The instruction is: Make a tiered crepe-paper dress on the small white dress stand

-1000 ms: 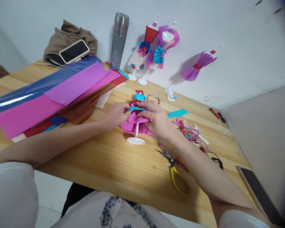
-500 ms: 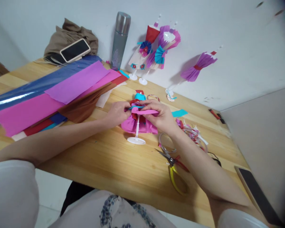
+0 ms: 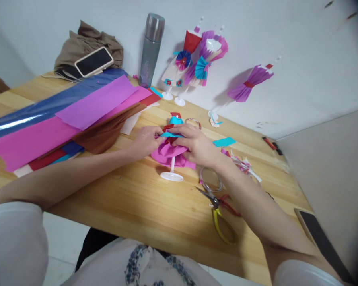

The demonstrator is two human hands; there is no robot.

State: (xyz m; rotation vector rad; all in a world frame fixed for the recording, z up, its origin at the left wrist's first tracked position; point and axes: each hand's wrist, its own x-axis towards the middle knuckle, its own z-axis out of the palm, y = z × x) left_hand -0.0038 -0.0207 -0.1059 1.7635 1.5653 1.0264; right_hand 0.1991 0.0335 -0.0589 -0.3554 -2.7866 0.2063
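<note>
A small figure on a white stand (image 3: 172,176) lies tilted on the wooden table, dressed in a pink paper skirt (image 3: 167,150), with red paper and a blue strip (image 3: 170,135) at its middle and a turquoise top (image 3: 176,120). At its left side, the closed fingers of my left hand (image 3: 147,142) pinch the end of the blue strip. My right hand (image 3: 197,143) reaches over from the right, its fingers bent on the pink and blue paper. The thumb of my right hand presses the skirt's edge.
Scissors (image 3: 215,202) and a tape roll (image 3: 210,179) lie near my right forearm, with paper scraps (image 3: 241,165) beyond. Coloured paper sheets (image 3: 98,103) cover the left. Behind stand a bottle (image 3: 151,49) and dressed figures (image 3: 250,84). A phone (image 3: 94,62) rests on brown cloth (image 3: 104,41).
My right hand has moved slightly left over the figure. The pink strip that stuck out toward the right is now folded down against the skirt. My left hand has stayed almost in place.
</note>
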